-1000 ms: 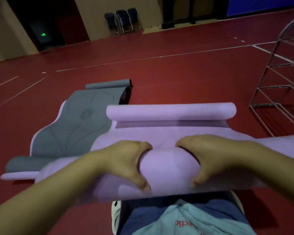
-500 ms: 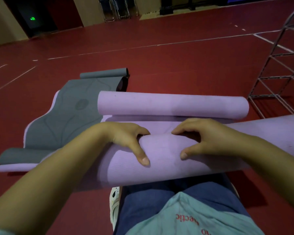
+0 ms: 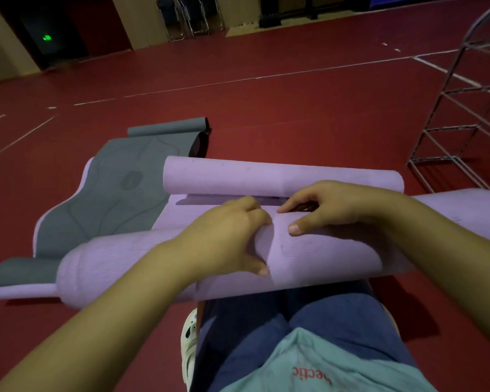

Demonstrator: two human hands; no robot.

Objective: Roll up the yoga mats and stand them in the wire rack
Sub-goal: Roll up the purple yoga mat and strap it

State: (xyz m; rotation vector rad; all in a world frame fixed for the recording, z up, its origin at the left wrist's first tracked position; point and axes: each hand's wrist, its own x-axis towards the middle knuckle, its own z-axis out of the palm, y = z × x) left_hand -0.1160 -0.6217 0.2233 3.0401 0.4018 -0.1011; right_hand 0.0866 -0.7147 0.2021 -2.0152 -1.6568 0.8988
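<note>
Purple yoga mat (image 3: 323, 250), thick near roll, curled far end.

counting two yoga mats, one purple (image 3: 309, 250) and one grey (image 3: 102, 193), plus one wire rack (image 3: 458, 108) and two hands.

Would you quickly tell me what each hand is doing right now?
Left hand: curled round the rolled near part of the purple foam yoga mat.
Right hand: fingers bent, pressing the same roll.
</note>
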